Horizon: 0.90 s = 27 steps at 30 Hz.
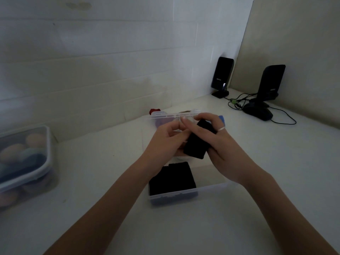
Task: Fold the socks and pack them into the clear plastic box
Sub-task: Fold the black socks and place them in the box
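Note:
A clear plastic box point(184, 196) stands open on the white table in front of me. Folded black socks point(172, 178) lie in its near left part. Above the box, my right hand point(223, 144), with a ring on one finger, grips a folded black sock point(197, 144). My left hand point(165, 137) is beside the sock on the left, with one finger stretched across to touch its top. The hands hide the middle of the box. Something red point(154, 111) shows behind the far wall of the box.
A lidded plastic container point(24, 162) of coloured balls sits at the left. Two black speakers point(221, 76) point(270, 83) stand at the back right by the wall, with a dark computer mouse point(258, 111) and cables in front of them.

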### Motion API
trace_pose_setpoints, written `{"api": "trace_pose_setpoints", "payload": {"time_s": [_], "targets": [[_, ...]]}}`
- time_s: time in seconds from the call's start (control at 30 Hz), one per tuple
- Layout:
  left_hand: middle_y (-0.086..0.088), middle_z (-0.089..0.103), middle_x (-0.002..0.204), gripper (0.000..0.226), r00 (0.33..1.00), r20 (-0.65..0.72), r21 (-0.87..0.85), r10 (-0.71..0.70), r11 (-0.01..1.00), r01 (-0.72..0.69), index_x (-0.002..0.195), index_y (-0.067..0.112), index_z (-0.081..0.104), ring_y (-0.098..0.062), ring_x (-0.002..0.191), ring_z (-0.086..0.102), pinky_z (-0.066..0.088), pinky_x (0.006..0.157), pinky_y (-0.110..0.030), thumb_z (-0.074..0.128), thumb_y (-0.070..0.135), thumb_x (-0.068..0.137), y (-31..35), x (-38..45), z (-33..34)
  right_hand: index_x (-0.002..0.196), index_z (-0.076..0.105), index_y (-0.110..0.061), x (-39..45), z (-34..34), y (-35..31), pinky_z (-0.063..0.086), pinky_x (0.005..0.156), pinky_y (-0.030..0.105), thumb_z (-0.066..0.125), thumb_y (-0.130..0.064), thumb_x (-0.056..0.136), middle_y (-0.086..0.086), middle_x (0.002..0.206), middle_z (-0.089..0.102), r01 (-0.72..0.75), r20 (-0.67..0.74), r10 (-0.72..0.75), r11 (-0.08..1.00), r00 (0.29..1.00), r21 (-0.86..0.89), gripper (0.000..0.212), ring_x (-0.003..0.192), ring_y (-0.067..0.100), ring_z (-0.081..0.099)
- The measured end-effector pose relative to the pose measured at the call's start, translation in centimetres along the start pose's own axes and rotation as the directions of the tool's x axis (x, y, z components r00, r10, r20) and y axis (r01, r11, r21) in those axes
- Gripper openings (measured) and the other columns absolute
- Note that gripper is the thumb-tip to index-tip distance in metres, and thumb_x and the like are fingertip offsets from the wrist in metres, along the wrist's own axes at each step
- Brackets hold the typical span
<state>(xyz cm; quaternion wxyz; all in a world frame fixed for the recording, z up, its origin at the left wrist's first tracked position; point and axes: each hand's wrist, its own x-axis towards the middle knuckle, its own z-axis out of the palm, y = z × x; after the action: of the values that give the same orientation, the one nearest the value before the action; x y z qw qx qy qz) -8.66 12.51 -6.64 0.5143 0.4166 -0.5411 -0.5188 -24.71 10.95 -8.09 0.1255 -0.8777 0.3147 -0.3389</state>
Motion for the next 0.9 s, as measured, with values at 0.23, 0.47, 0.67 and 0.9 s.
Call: {"api": "trace_pose_setpoints", "payload": {"time_s": [0.23,0.47,0.67,0.9], "targets": [[0.005,0.072,0.069,0.018,0.998,0.068,-0.096,-0.013,0.995,0.019,0.085,0.016,0.067,-0.009,0.068,0.070,0.056,0.060,-0.020,0.053,0.006,0.088,0.2,0.6,-0.7,0.141,0.030,-0.040,0.1,0.1,0.2,0.022,0.109,0.011,0.033,0.014,0.081,-0.002,0.138,0.024,-0.002,-0.017,0.001,0.999,1.000,-0.040,0.081,0.129,-0.003,0.026],[-0.003,0.071,0.104,0.057,0.987,0.109,0.184,0.118,0.973,-0.137,0.115,0.020,0.052,-0.014,0.097,0.069,0.054,0.086,-0.027,0.075,-0.002,0.068,-0.4,0.2,-0.7,0.143,0.023,-0.041,-0.1,-0.1,-0.2,0.024,0.102,0.002,0.036,0.008,0.075,-0.002,0.146,0.024,-0.120,0.042,0.117,0.991,0.992,0.062,0.085,0.128,0.000,0.029],[0.009,0.063,0.086,0.073,0.981,0.013,0.151,0.192,0.970,-0.192,0.124,0.027,0.038,-0.008,0.086,0.067,0.053,0.084,-0.024,0.072,-0.008,0.069,-0.1,0.3,-1.0,0.126,0.050,-0.030,0.2,-0.8,-1.1,0.044,0.070,0.010,0.057,-0.020,0.090,-0.015,0.094,0.061,-0.190,-0.164,0.251,0.929,0.954,0.318,0.039,0.083,0.001,0.059],[0.002,0.074,0.088,0.052,0.971,0.079,0.201,0.224,0.951,-0.236,0.107,0.033,0.049,-0.029,0.083,0.067,0.053,0.083,-0.042,0.075,0.013,0.068,-0.4,0.0,-0.7,0.088,0.065,-0.017,0.4,-1.4,-0.6,0.053,0.072,0.030,0.061,-0.012,0.085,-0.002,0.082,0.067,-0.323,-0.086,0.381,0.867,0.921,0.380,0.007,0.082,0.014,0.064]]}}
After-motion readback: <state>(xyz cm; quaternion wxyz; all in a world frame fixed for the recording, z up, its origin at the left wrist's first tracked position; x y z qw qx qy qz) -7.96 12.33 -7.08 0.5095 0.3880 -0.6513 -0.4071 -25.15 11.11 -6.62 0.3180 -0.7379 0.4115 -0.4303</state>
